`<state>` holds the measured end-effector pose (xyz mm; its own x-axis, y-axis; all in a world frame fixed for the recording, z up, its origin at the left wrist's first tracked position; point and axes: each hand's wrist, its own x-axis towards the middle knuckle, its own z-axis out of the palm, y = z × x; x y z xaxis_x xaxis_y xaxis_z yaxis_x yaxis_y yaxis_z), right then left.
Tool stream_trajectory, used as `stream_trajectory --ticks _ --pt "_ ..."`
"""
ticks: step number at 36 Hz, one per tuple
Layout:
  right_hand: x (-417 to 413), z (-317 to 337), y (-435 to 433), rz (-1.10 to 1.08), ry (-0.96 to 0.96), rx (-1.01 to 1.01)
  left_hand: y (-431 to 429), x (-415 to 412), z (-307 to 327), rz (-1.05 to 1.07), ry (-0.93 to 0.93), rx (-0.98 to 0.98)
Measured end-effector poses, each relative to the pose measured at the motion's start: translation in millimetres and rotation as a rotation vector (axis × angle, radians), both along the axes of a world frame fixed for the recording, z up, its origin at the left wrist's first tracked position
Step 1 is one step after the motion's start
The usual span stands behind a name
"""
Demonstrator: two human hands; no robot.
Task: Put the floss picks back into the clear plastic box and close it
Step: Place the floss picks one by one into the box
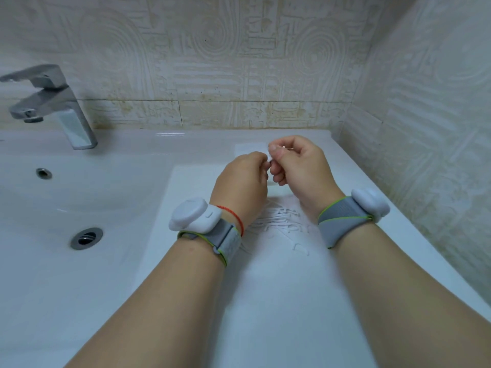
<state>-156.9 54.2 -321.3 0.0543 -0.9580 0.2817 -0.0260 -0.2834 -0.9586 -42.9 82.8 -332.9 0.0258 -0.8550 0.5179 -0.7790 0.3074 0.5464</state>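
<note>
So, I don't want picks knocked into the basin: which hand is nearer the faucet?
Left. The left hand is right of the faucet, past the basin. The right hand, pinching a white floss pick, sits farther right, beside the left.

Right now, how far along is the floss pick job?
Nothing looks finished. In hand: the left hand and right hand pinch white picks between them. Left: the pile of floss picks on the counter, a stray pick, then closing the box, which I cannot see clearly.
</note>
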Motion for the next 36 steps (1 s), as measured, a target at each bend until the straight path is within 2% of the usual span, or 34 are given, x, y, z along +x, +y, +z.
stream_trajectory --ticks 7,13,16,28,33,36 --pt "-0.5 -2.3 -1.3 0.062 -0.085 0.038 2.9 -1.6 2.4 -0.018 0.017 -0.010" --pt "-2.1 -0.6 -1.6 0.109 -0.202 0.076 3.5 -1.1 2.8 -0.039 0.140 0.012" --pt "-2.6 -1.7 -1.7 0.105 -0.163 0.078 2.2 -0.2 2.3 -0.024 0.150 0.017" --pt "-2.7 -5.7 -6.1 -0.014 0.037 -0.006 -0.2 4.2 -2.1 0.044 -0.050 0.076" --pt "-3.4 -6.6 -7.9 -0.043 0.024 0.004 -2.0 4.6 -3.9 0.129 -0.125 0.092" --pt "-11.4 -6.7 -15.7 -0.187 -0.015 0.015 -3.8 10.9 -5.3 0.221 -0.180 0.151"
